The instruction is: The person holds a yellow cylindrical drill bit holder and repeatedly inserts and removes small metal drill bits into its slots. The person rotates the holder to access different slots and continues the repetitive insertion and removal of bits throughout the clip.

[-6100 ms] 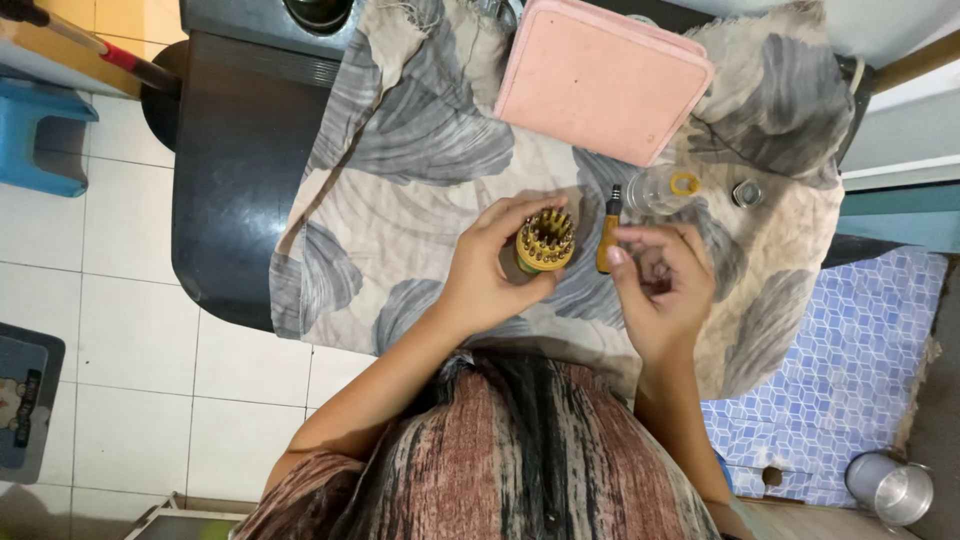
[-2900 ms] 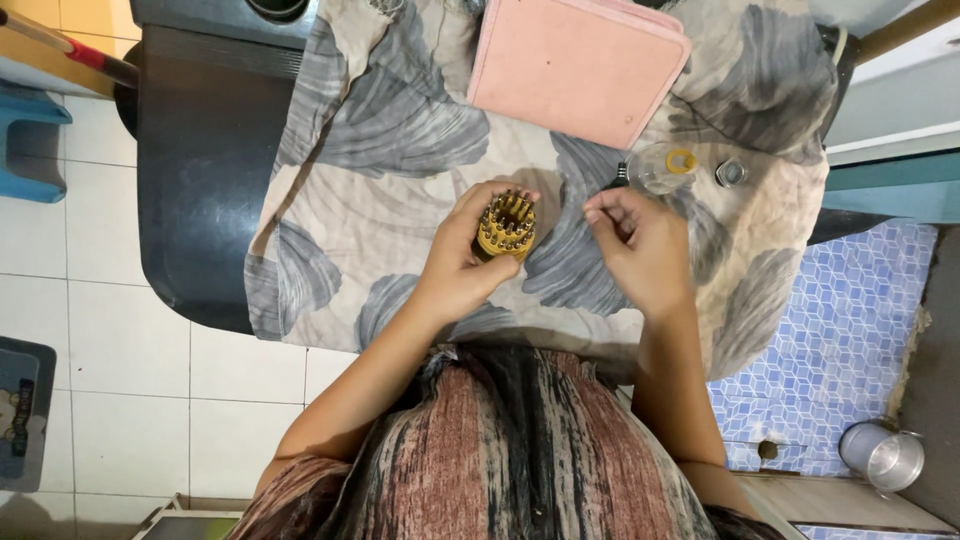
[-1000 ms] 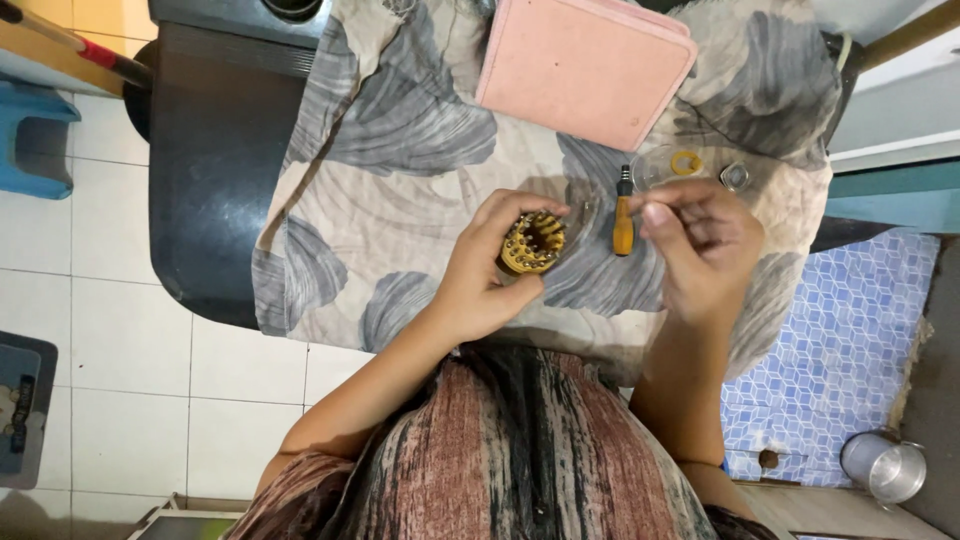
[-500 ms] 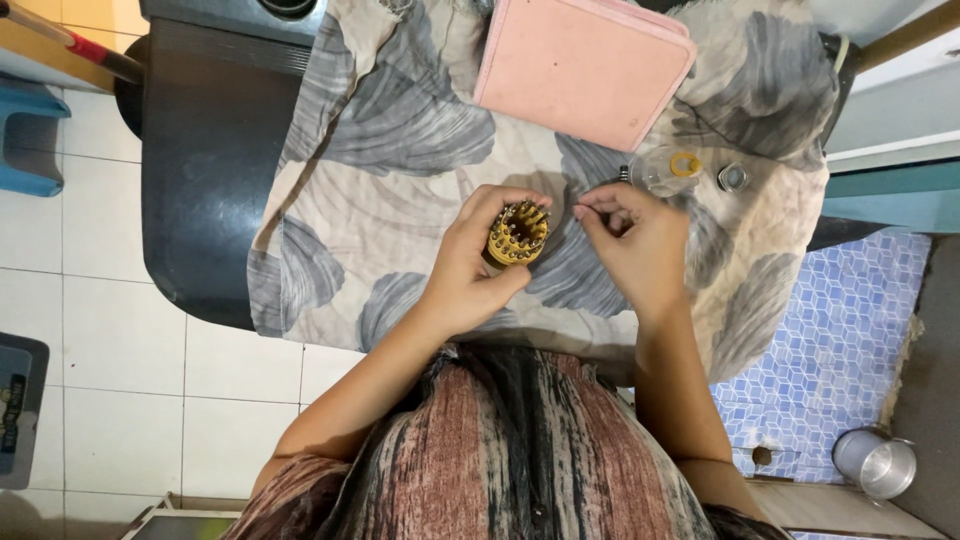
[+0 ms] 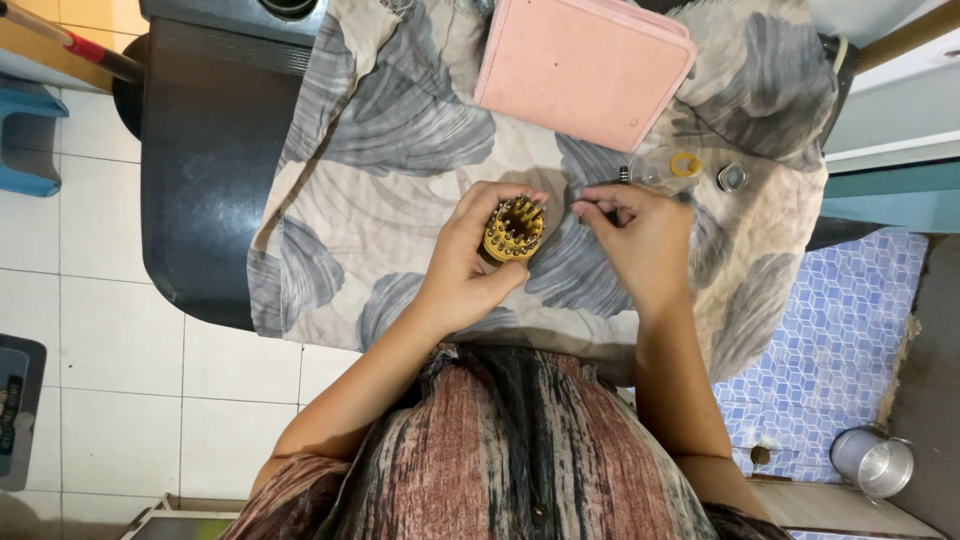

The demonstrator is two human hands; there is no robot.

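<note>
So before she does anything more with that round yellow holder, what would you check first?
1. Left hand has a firm grip on the yellow bit holder: ok.
2. Holder's open end faces up: ok.
3. Right hand pinches a thin bit: cannot tell, too small.
4. Loose yellow ring and metal nut lie on the cloth: ok.
5. Pink case lies apart from both hands: ok.

Bare forearms; a loose top streaked rust-brown, grey and black.
</note>
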